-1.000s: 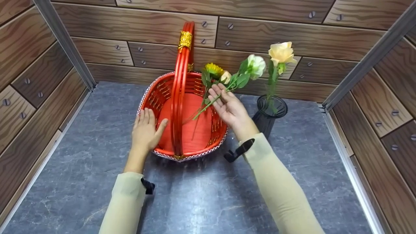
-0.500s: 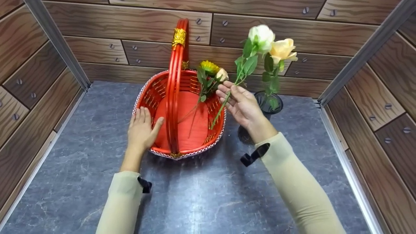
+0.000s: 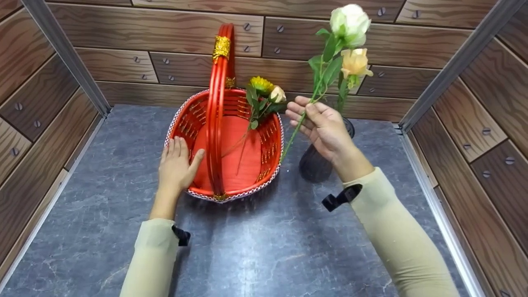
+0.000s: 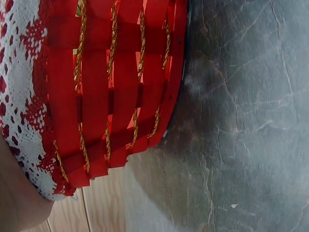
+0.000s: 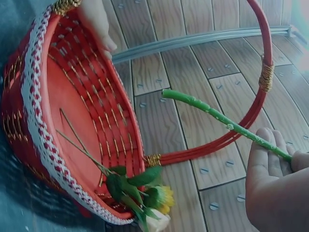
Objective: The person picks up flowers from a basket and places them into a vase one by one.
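My right hand pinches the green stem of a white artificial rose between thumb and fingers. The rose stands tilted, bloom up; its stem's cut end points at the basket in the right wrist view. My left hand rests on the left rim of the red woven basket, fingers straight. Inside the basket lean a yellow flower and a cream rosebud, their heads over the back right rim. A dark glass vase behind my right hand holds a peach rose.
The basket's tall red handle arches over its middle, with gold wrapping. Wood-patterned walls stand at the back and both sides. A grey marbled tabletop lies underneath.
My right hand has moved right and lifted the white rose from over the basket to beside the vase, turning it more upright. My left hand keeps its place on the rim.
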Demonstrator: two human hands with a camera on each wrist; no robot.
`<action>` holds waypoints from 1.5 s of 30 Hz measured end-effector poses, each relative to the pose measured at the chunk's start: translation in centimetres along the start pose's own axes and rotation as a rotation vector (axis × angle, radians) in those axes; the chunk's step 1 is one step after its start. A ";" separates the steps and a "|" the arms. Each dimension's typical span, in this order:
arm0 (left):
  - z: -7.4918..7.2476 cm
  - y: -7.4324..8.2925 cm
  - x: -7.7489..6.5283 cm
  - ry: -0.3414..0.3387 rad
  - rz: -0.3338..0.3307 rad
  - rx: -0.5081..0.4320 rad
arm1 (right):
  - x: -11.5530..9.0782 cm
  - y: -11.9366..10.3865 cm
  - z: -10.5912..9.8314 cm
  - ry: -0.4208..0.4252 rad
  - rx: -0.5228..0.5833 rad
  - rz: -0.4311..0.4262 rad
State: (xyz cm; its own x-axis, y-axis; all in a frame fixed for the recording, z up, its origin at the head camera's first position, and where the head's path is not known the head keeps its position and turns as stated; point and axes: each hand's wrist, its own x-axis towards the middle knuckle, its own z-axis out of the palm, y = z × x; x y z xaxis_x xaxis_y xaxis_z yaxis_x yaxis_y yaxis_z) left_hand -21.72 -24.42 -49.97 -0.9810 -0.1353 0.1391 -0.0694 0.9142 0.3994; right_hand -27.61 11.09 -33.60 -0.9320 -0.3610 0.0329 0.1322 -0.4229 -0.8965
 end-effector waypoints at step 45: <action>0.1 -0.2 0.1 -0.006 -0.002 -0.022 | -1.0 -6.7 -7.3 0.163 0.029 -0.328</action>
State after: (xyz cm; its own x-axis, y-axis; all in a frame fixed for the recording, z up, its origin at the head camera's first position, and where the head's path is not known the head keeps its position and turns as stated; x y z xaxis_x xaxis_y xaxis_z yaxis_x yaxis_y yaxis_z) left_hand -21.78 -24.54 -50.13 -0.9819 -0.1347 0.1328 -0.0675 0.9053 0.4194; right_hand -30.04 20.39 -30.86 -0.9675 -0.0663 0.2439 -0.1755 -0.5184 -0.8369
